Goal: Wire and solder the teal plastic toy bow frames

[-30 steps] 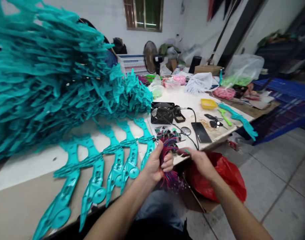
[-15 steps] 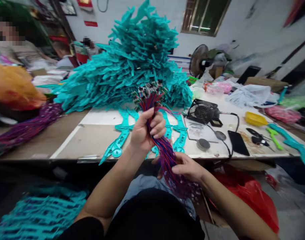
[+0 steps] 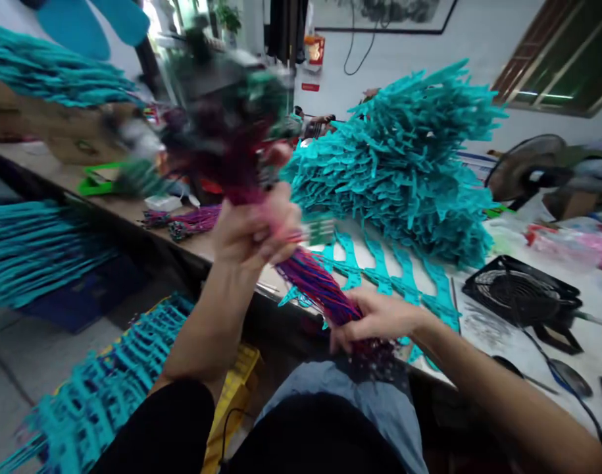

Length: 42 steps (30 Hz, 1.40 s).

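A thick bundle of red, blue and purple wires (image 3: 316,280) slants across the front of the bench. My left hand (image 3: 256,227) is closed round its upper part, below a blurred mass of small green and white ends (image 3: 226,99). Lower down, my right hand (image 3: 367,319) wraps the bundle near its loose tail, which hangs over my lap. Behind my hands, several flat turquoise plastic pieces (image 3: 377,263) lie in a row on the white bench top.
A large heap of turquoise pieces (image 3: 394,158) rises at the back. More wire bundles (image 3: 195,222) and a green tray (image 3: 99,181) lie leftward on the bench. A black fan (image 3: 520,289) sits at right. Turquoise stacks (image 3: 118,375) and a yellow crate (image 3: 236,388) stand low at left.
The view has swung to the left, bringing more bench and turquoise stacks into sight. My left hand has lifted the bundle's upper end up and leftward; my right hand now wraps its lower part.
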Available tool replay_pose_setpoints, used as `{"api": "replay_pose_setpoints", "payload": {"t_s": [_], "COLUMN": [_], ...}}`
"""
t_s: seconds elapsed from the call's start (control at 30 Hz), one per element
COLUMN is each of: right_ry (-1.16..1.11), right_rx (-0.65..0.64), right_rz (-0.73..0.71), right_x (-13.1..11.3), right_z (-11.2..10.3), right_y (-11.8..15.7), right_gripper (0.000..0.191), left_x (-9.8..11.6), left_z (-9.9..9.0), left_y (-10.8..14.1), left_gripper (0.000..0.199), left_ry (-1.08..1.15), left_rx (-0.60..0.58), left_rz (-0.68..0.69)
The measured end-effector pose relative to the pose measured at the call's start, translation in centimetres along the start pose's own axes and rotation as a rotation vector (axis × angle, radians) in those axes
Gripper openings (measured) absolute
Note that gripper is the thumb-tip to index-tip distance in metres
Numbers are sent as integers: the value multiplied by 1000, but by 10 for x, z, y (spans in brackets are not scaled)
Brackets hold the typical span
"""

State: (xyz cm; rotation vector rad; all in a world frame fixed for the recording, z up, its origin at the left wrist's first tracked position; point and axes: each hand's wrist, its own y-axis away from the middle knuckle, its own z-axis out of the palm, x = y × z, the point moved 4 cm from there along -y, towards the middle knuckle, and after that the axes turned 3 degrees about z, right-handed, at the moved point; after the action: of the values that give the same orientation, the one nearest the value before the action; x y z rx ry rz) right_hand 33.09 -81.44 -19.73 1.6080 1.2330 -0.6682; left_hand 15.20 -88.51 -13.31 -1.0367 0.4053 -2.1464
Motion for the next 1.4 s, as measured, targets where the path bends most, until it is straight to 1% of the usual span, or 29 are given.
{"api": "replay_pose_setpoints", "payload": {"t_s": [0.03, 0.07, 0.13, 0.17, 0.23, 0.27, 0.33, 0.4, 0.43, 0.53, 0.6, 0.63, 0.7, 0.73, 0.77, 0.8, 0.83, 0.9, 0.93, 0.97, 1.0, 1.03, 1.1, 1.13, 1.17, 1.2, 1.3, 1.33, 1.4], "right_ry": [160, 346, 717, 869, 1096, 1180, 1296, 1351, 1363, 1366, 1333, 1303, 1233, 1198, 1161, 1121, 1078, 993, 963, 956, 969, 996, 1066, 1105, 1141, 1170, 1209, 1207, 1199], "right_rx": [78, 189, 407, 477, 512, 492, 429, 400, 412, 521, 572, 545, 402, 320, 264, 256, 294, 407, 435, 422, 376, 309, 187, 156, 147, 151, 184, 194, 242], "right_rz": [39, 76, 138, 166, 194, 189, 155, 128, 115, 41, -17, -29, -21, -20, -29, -49, -75, -118, -132, -145, -158, -166, -126, -77, -22, 27, 71, 61, 30], "right_x": [-4, -8, -14, -14, -7, -1, 14, 28, 32, 40, 48, 56, 76, 87, 95, 101, 104, 106, 105, 106, 106, 108, 115, 120, 124, 128, 131, 130, 126], "right_z": [-13, -28, -58, -73, -98, -110, -131, -152, -162, -186, -196, -199, -202, -204, -208, -214, -224, -247, -257, -265, -269, -269, -262, -258, -253, -250, -245, -246, -251], "right_y": [-6, -14, -32, -44, -75, -93, -133, -174, -194, -251, -283, -298, -320, -328, -332, -334, -334, -332, -331, -332, -334, -338, -347, -351, -355, -358, -357, -354, -349], "right_gripper": [17, 15, 15, 17, 17, 16, 15, 18, 20, 25, 28, 28, 31, 36, 44, 51, 55, 57, 55, 52, 50, 52, 66, 72, 73, 66, 32, 27, 27], "left_x": [8, 12, 13, 10, 0, -7, -24, -35, -37, -38, -42, -45, -50, -51, -50, -47, -44, -38, -38, -41, -48, -56, -76, -85, -92, -97, -100, -95, -78], "left_z": [-20, -40, -82, -102, -136, -149, -172, -195, -205, -236, -258, -270, -295, -306, -317, -326, -334, -348, -353, -355, -355, -353, -347, -344, -342, -341, -337, -336, -331], "left_y": [2, 5, 14, 19, 27, 30, 34, 32, 27, 4, -13, -21, -32, -35, -38, -39, -40, -37, -34, -29, -25, -23, -22, -23, -25, -27, -33, -36, -43], "left_gripper": [24, 28, 37, 34, 18, 11, 2, 13, 18, 25, 30, 36, 49, 53, 54, 53, 50, 47, 50, 58, 66, 72, 76, 75, 71, 66, 43, 38, 34], "left_ry": [-32, -71, -199, -291, -535, -684, -981, -1227, -1323, -1557, -1661, -1688, -1684, -1660, -1637, -1625, -1630, -1678, -1710, -1746, -1787, -1833, -1933, -1976, -2003, -2015, -1984, -1974, -2015], "left_rx": [-39, -93, -178, -210, -306, -381, -566, -678, -697, -691, -753, -799, -877, -878, -835, -743, -602, -237, -76, 35, 85, 80, -15, -64, -106, -145, -234, -241, -218], "left_rz": [102, 193, 322, 360, 371, 330, 171, 27, 0, 18, -45, -120, -317, -399, -451, -472, -476, -503, -552, -627, -719, -816, -978, -1033, -1072, -1096, -1101, -1079, -971]}}
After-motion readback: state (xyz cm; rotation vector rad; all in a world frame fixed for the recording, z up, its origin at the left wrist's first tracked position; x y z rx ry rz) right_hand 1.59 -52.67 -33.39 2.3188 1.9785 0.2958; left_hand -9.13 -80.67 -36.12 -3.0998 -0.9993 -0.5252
